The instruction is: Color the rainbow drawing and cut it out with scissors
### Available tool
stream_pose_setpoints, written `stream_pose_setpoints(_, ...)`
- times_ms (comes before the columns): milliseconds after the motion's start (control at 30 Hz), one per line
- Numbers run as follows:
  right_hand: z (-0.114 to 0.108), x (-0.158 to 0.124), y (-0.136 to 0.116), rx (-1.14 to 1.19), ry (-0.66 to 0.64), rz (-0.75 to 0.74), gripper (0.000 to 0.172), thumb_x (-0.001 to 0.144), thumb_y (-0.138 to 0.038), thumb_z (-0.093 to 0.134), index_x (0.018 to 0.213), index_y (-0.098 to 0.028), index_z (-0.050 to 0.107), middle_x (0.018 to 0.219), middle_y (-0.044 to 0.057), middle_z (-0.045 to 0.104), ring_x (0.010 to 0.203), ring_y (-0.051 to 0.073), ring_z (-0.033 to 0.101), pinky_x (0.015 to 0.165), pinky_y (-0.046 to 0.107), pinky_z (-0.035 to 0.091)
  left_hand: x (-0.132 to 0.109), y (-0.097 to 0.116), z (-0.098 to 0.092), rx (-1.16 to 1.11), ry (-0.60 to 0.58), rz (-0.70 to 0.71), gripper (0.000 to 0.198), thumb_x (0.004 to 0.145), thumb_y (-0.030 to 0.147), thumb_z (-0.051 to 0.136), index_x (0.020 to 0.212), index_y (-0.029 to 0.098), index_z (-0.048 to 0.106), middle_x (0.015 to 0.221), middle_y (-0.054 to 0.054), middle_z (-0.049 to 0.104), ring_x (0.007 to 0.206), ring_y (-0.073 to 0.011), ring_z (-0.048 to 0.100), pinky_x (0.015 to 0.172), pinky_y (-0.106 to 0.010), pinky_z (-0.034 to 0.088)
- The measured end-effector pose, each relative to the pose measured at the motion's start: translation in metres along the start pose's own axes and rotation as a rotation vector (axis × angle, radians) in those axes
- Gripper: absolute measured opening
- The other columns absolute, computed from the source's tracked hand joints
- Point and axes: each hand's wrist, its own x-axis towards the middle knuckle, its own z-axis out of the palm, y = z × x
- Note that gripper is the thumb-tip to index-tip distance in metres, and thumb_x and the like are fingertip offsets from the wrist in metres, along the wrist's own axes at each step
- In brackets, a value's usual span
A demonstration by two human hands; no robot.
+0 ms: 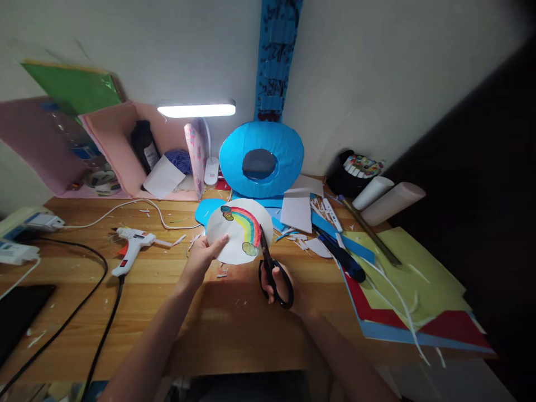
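Between thumb and fingers, my left hand [204, 257] grips the left edge of a round white paper [228, 243]. On that paper is a coloured drawing of a rainbow [247, 218] with a cloud at each end. My right hand [280, 285] has its fingers through the handles of black-handled scissors [268, 262]. The scissor blades point up and lie against the right part of the paper, by the rainbow's outer red band. Both hands are above the front middle of the wooden desk [234, 346]. Whether the blades are cutting is too small to make out.
A white glue gun [136, 245] with a black cord lies left. Behind the paper stands a blue ring-shaped piece [288, 151]. Paper scraps [297, 212], a dark blue utility knife [345, 259] and coloured sheets [422, 273] lie right. A lit lamp [196, 109] hangs above pink boxes [111, 125].
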Motion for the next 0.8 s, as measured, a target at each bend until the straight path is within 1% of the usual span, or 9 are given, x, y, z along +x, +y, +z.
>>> stream_pose_setpoints(67,0.001,0.0,-0.002,0.013,-0.027,-0.003,0.065,0.075,-0.082,0.033,0.075,-0.019,0.047,0.052,-0.006,0.04,0.039,0.008,0.038,0.039,0.021,0.039,0.001,-0.001,-0.001,0.001,0.004,-0.002,0.02,0.084,0.03,0.067,0.093,0.013,0.065,0.08,0.0,0.07,0.068,-0.0139,0.067,0.067,-0.03,0.054)
stream_pose_setpoints(133,0.003,0.002,-0.004,0.04,-0.061,-0.003,0.071,0.073,-0.086,0.026,0.072,-0.019,0.048,0.052,-0.004,0.042,0.04,0.009,0.041,0.041,0.023,0.041,0.001,-0.001,-0.002,0.021,-0.008,-0.011,0.018,0.084,0.03,0.067,0.088,0.012,0.066,0.075,0.001,0.069,0.064,-0.0131,0.065,0.064,-0.029,0.053)
stream_pose_setpoints(233,0.004,0.004,-0.003,0.082,-0.083,0.0,0.076,0.071,-0.088,0.019,0.077,-0.019,0.049,0.052,-0.004,0.044,0.04,0.011,0.044,0.042,0.025,0.041,0.0,0.001,-0.005,0.054,-0.044,-0.028,0.015,0.084,0.027,0.067,0.085,0.012,0.065,0.072,0.002,0.068,0.06,-0.0117,0.063,0.06,-0.027,0.052)
stream_pose_setpoints(367,0.003,0.004,-0.001,0.091,-0.074,0.006,0.074,0.071,-0.088,0.023,0.079,-0.019,0.049,0.051,-0.004,0.043,0.04,0.011,0.043,0.042,0.025,0.041,-0.001,0.002,-0.007,0.078,-0.071,-0.034,0.017,0.082,0.028,0.069,0.085,0.012,0.065,0.072,0.002,0.067,0.059,-0.011,0.062,0.058,-0.025,0.05)
stream_pose_setpoints(500,0.001,0.002,0.0,0.073,-0.061,0.018,0.068,0.076,-0.083,0.028,0.077,-0.019,0.05,0.053,-0.004,0.043,0.039,0.009,0.042,0.041,0.024,0.04,0.0,0.002,-0.008,0.088,-0.07,-0.036,0.021,0.081,0.032,0.07,0.085,0.012,0.065,0.072,0.002,0.066,0.06,-0.0114,0.061,0.058,-0.025,0.049)
stream_pose_setpoints(600,0.0,0.001,0.002,0.063,-0.044,0.024,0.067,0.077,-0.082,0.03,0.073,-0.018,0.051,0.052,-0.004,0.043,0.038,0.009,0.041,0.04,0.023,0.039,0.0,0.003,-0.008,0.094,-0.068,-0.047,0.022,0.081,0.033,0.069,0.084,0.012,0.065,0.071,0.002,0.065,0.058,-0.0108,0.06,0.056,-0.024,0.048)
stream_pose_setpoints(800,-0.002,0.002,0.006,0.097,-0.016,0.062,0.064,0.076,-0.08,0.038,0.081,-0.017,0.05,0.051,-0.007,0.041,0.035,0.006,0.038,0.035,0.019,0.038,0.001,0.006,-0.009,0.107,-0.035,-0.053,0.017,0.083,0.028,0.067,0.08,0.012,0.064,0.07,0.003,0.065,0.059,-0.0112,0.061,0.058,-0.025,0.049)
